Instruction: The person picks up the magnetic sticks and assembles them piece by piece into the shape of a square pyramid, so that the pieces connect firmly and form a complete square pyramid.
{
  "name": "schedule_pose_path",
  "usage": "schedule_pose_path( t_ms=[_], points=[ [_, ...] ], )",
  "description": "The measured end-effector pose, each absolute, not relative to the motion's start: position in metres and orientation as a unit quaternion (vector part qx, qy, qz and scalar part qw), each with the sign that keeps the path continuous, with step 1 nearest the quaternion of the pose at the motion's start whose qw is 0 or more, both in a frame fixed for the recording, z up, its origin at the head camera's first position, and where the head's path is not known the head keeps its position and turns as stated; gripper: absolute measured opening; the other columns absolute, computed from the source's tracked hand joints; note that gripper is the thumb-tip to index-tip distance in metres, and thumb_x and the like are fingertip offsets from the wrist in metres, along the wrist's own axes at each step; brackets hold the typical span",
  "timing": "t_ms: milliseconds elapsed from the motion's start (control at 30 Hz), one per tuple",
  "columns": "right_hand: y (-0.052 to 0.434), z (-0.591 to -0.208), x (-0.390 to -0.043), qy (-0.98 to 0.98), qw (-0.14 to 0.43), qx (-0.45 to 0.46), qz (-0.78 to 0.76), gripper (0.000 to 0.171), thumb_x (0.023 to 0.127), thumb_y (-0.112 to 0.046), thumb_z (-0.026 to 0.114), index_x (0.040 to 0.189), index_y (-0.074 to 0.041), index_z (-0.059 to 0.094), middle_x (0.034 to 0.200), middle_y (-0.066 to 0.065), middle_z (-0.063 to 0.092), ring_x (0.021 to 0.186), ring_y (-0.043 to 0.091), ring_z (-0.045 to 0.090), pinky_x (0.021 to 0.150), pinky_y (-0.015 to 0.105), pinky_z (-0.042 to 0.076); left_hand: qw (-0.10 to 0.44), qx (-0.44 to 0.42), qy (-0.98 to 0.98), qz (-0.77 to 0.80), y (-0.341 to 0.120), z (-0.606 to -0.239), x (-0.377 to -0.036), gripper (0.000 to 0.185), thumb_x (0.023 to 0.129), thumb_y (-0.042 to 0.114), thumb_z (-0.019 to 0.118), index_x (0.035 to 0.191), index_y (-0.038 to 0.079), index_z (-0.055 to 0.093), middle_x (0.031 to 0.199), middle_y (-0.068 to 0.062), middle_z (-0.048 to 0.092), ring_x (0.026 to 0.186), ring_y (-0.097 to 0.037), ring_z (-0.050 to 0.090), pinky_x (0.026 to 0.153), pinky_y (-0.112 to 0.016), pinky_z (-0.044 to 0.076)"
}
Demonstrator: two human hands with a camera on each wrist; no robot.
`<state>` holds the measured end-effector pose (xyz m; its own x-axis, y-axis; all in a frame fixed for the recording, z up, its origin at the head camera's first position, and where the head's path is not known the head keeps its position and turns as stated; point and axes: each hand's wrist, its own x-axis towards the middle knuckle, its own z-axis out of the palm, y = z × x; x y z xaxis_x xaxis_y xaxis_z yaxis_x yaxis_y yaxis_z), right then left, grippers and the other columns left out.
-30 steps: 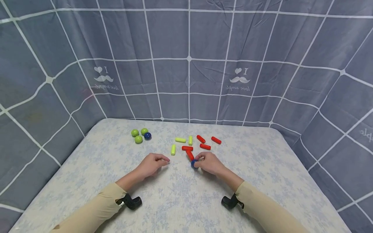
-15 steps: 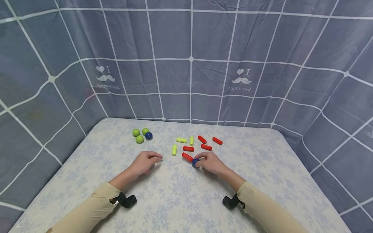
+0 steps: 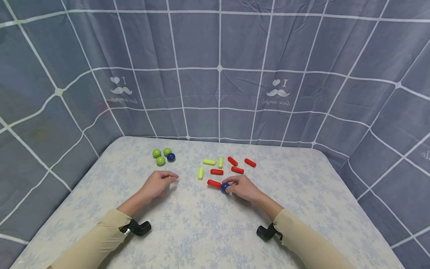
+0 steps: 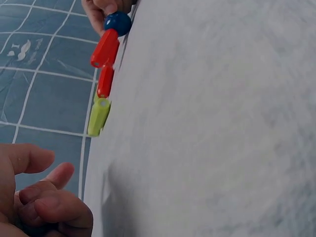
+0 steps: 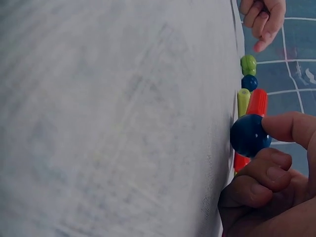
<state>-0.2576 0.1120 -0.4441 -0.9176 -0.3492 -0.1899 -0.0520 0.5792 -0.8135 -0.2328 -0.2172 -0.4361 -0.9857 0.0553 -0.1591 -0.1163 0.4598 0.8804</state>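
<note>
My right hand [image 3: 242, 188] pinches a shiny dark blue ball [image 3: 225, 187] between thumb and fingertips, close over the table. A short red rod [image 3: 214, 183] extends leftward from the ball, its end against it. In the right wrist view the ball [image 5: 250, 136] covers part of the red rod [image 5: 257, 101]. My left hand [image 3: 158, 185] hovers over the table farther left, thumb and index finger apart. Its other fingers bend loosely in the left wrist view, with a dark patch under them, and no thing shows between thumb and index finger [image 4: 59, 174].
Behind the hands lie more red rods [image 3: 237, 170] and several lime-yellow rods [image 3: 200, 173]. Green balls [image 3: 160, 161] and another dark blue ball [image 3: 171, 157] cluster at the back left. A grey-blue curtain [image 3: 201, 86] hangs around the patterned tabletop [image 3: 188, 224].
My left hand has drawn back to the left, away from the rods. The red rod at the ball has swung from slanting away to nearly sideways. My right hand stays almost in place.
</note>
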Motion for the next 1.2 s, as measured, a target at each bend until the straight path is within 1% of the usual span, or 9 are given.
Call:
schedule_pose_path(
  t_ms=[167,400,600,767,933,1067,1200],
  points=[
    [0.112,-0.443,-0.258,0.870,0.171,-0.124,-0.446,0.030,0.077,-0.016,0.065,0.106,-0.022,0.069,0.055,-0.002,0.039,0.048,0.015,0.033,0.046,0.026,0.027,0.066,-0.027,0.852,0.519,-0.225,-0.437,-0.236,0.027,0.090,0.025,0.058,0.112,0.012,0.066,0.048,0.005,0.031,0.036,-0.011,0.027,0.037,-0.027,0.030],
    [0.113,-0.446,-0.260,0.864,0.178,-0.136,-0.451,0.033,0.078,-0.015,0.065,0.110,-0.019,0.068,0.055,-0.002,0.038,0.047,0.014,0.033,0.045,0.025,0.027,0.050,-0.041,0.854,0.517,-0.236,-0.442,-0.244,0.027,0.091,0.026,0.056,0.113,0.012,0.065,0.052,0.005,0.033,0.037,-0.011,0.028,0.038,-0.028,0.032],
    [0.114,-0.447,-0.261,0.862,0.175,-0.141,-0.453,0.032,0.078,-0.014,0.065,0.109,-0.021,0.068,0.055,-0.003,0.038,0.047,0.014,0.033,0.045,0.025,0.026,0.029,-0.059,0.851,0.520,-0.242,-0.442,-0.251,0.031,0.091,0.024,0.056,0.117,0.009,0.062,0.058,0.004,0.035,0.039,-0.011,0.031,0.040,-0.028,0.034],
    [0.115,-0.448,-0.261,0.862,0.177,-0.142,-0.454,0.033,0.078,-0.015,0.065,0.111,-0.020,0.068,0.055,-0.003,0.038,0.048,0.013,0.033,0.046,0.024,0.026,0.008,-0.071,0.849,0.524,-0.247,-0.444,-0.257,0.033,0.090,0.024,0.058,0.120,0.009,0.060,0.057,0.004,0.034,0.038,-0.011,0.030,0.040,-0.028,0.032],
    [0.114,-0.448,-0.261,0.862,0.179,-0.132,-0.456,0.032,0.078,-0.015,0.066,0.109,-0.021,0.068,0.056,-0.003,0.038,0.048,0.014,0.033,0.046,0.025,0.026,-0.024,-0.074,0.847,0.525,-0.253,-0.447,-0.264,0.033,0.089,0.025,0.061,0.118,0.010,0.060,0.058,0.004,0.033,0.039,-0.010,0.030,0.039,-0.028,0.031],
    [0.114,-0.447,-0.260,0.862,0.180,-0.130,-0.455,0.032,0.078,-0.016,0.066,0.109,-0.022,0.068,0.056,-0.003,0.037,0.048,0.014,0.033,0.046,0.024,0.026,-0.047,-0.087,0.852,0.515,-0.257,-0.450,-0.269,0.032,0.087,0.026,0.063,0.116,0.012,0.060,0.056,0.005,0.036,0.040,-0.010,0.032,0.039,-0.029,0.032],
    [0.114,-0.447,-0.259,0.861,0.180,-0.138,-0.456,0.034,0.078,-0.016,0.065,0.111,-0.020,0.068,0.056,-0.003,0.035,0.048,0.013,0.031,0.045,0.024,0.025,-0.059,-0.108,0.851,0.511,-0.260,-0.452,-0.275,0.037,0.086,0.027,0.064,0.120,0.013,0.057,0.056,0.004,0.038,0.041,-0.010,0.033,0.040,-0.030,0.032]
  ],
)
